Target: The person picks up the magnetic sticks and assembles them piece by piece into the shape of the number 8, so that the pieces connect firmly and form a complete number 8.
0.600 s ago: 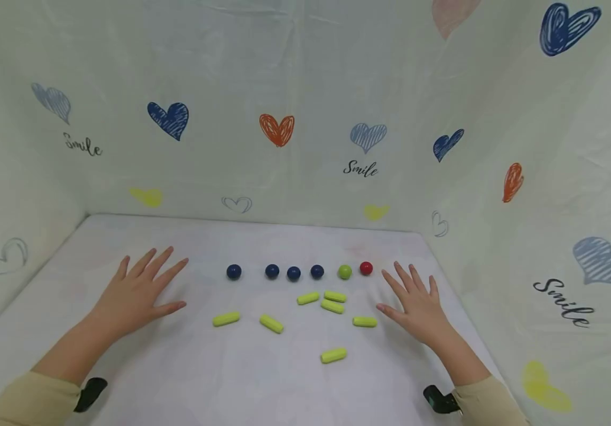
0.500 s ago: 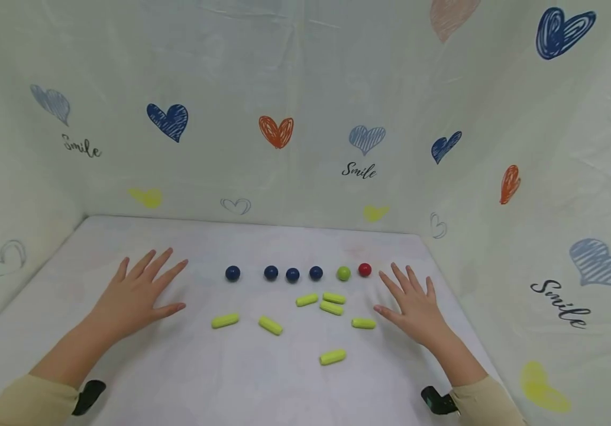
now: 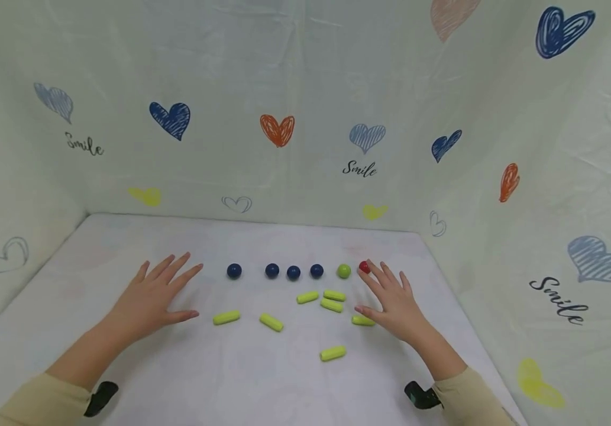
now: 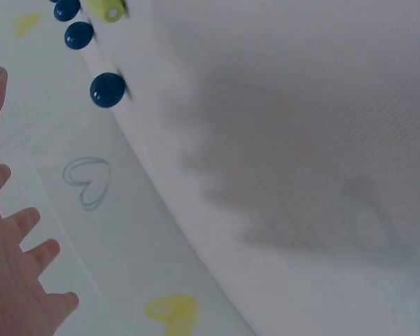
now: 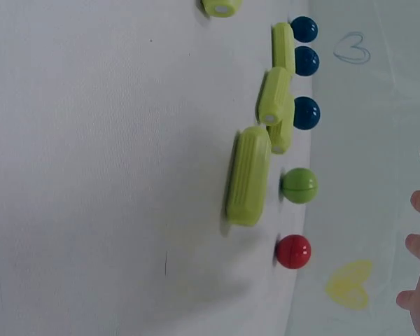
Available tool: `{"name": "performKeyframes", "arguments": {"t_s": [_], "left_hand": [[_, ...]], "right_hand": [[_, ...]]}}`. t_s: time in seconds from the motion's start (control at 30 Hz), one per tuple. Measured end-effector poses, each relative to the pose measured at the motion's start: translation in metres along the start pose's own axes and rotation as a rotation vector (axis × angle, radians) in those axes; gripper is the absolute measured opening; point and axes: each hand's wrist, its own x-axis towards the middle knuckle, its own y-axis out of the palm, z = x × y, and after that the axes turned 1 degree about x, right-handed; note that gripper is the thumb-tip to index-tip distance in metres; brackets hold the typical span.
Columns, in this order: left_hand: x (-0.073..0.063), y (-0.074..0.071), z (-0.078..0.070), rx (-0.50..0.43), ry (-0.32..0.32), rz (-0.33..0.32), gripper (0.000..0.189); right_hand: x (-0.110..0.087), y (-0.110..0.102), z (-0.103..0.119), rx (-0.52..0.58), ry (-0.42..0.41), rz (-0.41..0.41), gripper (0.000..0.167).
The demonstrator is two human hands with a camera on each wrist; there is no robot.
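Observation:
My left hand (image 3: 148, 305) hovers over the left part of the table, fingers spread, holding nothing. Nearest to it are a dark blue ball (image 3: 234, 271) and a yellow-green ribbed stick (image 3: 226, 318). Above the right side is my right hand (image 3: 398, 307), its fingers also spread and nothing in its grasp. In the head view its fingertips partly cover a red ball (image 3: 364, 267), and its thumb overlaps another yellow-green stick (image 3: 362, 320). The right wrist view shows the red ball (image 5: 293, 251) apart from the fingers. Beside it sits a light green ball (image 3: 343, 271).
Several dark blue balls (image 3: 293, 273) continue the row of balls. More yellow-green sticks (image 3: 332, 305) lie in front, some close together, with one (image 3: 333, 353) nearest me. A white cloth covers the table (image 3: 204, 378). Heart-printed curtains (image 3: 305, 71) enclose the back and sides.
Both hands have moved inward, the left one to the right and the right one to the left over the red ball and a stick. The balls and sticks stay in place.

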Motion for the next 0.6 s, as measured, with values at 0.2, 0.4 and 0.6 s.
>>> {"name": "performKeyframes", "arguments": {"t_s": [0.2,0.4,0.6], "left_hand": [[0.002,0.003,-0.007,-0.043,0.026,0.023,0.091],[0.008,0.005,-0.015,-0.103,0.033,0.045,0.09],[0.014,0.009,-0.019,-0.129,0.062,0.021,0.086]], "right_hand": [[0.008,0.01,0.011,0.075,-0.049,0.008,0.077],[0.017,0.013,0.02,0.114,-0.085,0.01,0.078],[0.027,0.017,0.028,0.129,-0.122,0.042,0.08]]}}
